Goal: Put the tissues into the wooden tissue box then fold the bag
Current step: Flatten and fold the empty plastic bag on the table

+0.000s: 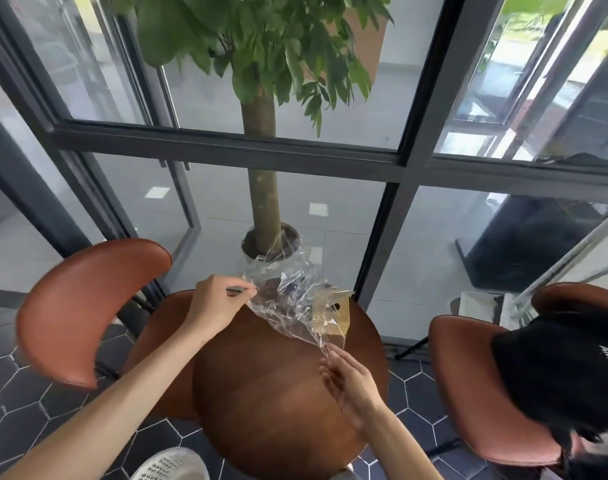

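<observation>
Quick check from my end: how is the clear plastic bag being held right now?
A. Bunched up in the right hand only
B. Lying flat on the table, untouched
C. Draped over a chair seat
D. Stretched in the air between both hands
D. The left hand pinches one edge of the bag and the right hand pinches the opposite end, so it hangs spread above the table, in front of the wooden box.

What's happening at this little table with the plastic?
A person is holding a clear, crinkled plastic bag stretched in the air over a round wooden table. The left hand pinches its upper edge and the right hand holds the lower corner. A wooden tissue box sits on the table behind the bag. The bag looks empty and is not yet folded.
</observation>
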